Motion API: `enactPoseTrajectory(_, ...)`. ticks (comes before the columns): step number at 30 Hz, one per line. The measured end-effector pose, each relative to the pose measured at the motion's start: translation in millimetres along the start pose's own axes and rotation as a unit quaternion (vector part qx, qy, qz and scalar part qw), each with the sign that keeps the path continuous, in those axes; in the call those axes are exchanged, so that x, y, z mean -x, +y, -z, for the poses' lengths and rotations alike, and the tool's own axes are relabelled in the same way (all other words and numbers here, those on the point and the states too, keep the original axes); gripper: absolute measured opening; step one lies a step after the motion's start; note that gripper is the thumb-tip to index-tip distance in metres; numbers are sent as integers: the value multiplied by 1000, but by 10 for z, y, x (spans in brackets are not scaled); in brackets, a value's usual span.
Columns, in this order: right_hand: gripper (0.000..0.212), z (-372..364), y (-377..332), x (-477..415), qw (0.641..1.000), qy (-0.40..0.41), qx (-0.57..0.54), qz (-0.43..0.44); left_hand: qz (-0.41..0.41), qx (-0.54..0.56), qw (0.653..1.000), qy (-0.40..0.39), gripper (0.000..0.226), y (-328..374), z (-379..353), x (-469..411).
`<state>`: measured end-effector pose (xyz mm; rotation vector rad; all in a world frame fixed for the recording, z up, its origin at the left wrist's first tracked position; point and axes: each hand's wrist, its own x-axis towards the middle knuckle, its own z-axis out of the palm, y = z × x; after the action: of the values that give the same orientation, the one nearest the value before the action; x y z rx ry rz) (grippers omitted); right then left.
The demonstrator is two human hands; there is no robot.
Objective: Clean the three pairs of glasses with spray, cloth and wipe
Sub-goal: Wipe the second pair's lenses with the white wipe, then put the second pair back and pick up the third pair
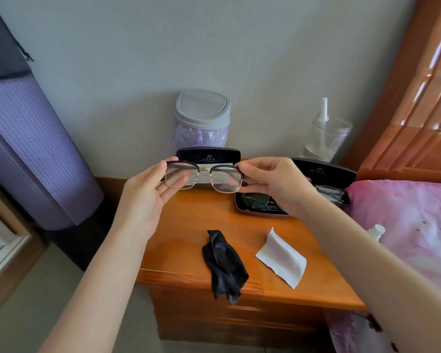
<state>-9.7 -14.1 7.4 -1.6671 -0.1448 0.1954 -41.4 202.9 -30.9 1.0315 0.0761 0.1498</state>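
Observation:
Black half-rim glasses (204, 177) with a gold bridge hang in the air above the wooden nightstand (189, 225). My left hand (148, 192) holds their left end and my right hand (273, 182) pinches their right end. Behind them an open black case (208, 155) stands empty. A second pair (255, 200) lies in an open case under my right hand. A third pair (329, 193) lies in another open case (326, 171) further right. A crumpled black cloth (224, 266) lies at the nightstand's front edge. Right of it lies a white wipe (281, 258). A small white spray bottle (376, 231) rests on the bed.
A grey lidded bin (203, 115) with a purple liner stands against the wall. A clear jar (325, 136) with a white straw stands at the back right. The pink bed (413, 225) and wooden headboard (418, 98) border the right. A purple rolled mat (33, 149) leans at the left.

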Motion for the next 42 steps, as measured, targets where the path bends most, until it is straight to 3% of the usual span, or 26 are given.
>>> enactPoseTrajectory(3, 13, 84, -100, -233, 999, -30, -19, -18, 14, -19, 1000, -3, 28, -24, 37, -200)
enactPoseTrajectory(8, 17, 217, -157, -694, 998, 5, -25, -58, -27, -153, 985, 80, 32, -198, 150, -348)
enactPoseTrajectory(11, 26, 215, -99, -929, 997, 26, 51, -57, -48, -216, 970, 97, 30, -278, 166, -375)
enactPoseTrajectory(18, 21, 82, 72, -1265, 978, 4, 202, -51, -84, -333, 924, 167, 25, -368, 178, -469)
enactPoseTrajectory(22, 15, 54, 187, -1296, 976, 11, 212, -49, -84, -352, 923, 129, 14, -413, 173, -494)
enactPoseTrajectory(42, 15, 203, 243, -1308, 945, -55, 321, -35, -57, -397, 911, 94, 38, -513, 138, -561)
